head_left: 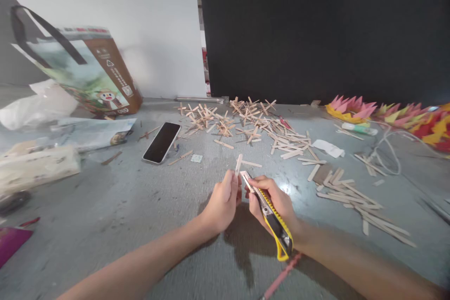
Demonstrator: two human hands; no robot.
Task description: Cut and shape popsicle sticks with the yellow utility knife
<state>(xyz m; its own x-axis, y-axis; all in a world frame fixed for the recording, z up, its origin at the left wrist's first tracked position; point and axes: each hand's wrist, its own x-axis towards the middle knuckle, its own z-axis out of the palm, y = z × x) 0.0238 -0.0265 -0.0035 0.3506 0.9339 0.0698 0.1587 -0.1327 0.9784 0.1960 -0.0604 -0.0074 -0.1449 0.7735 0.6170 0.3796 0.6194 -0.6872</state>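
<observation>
left hand (224, 200): pinches stick (238, 164) low
right hand (272, 201): closed around knife (269, 218)
stick: probably light, thin, snaps easily

The 2 hands meet low at the middle of the floor (105, 215): the left hand (223, 204) holds a stick (238, 164), the right hand (276, 204) just beside it holds a utility knife (270, 215). Behind them lies a heap of stick crosses (239, 119); left of it a phone (162, 142), farther left a bag (87, 75). Loose sticks (351, 194) lie right, paper flowers (386, 115) behind those.
</observation>
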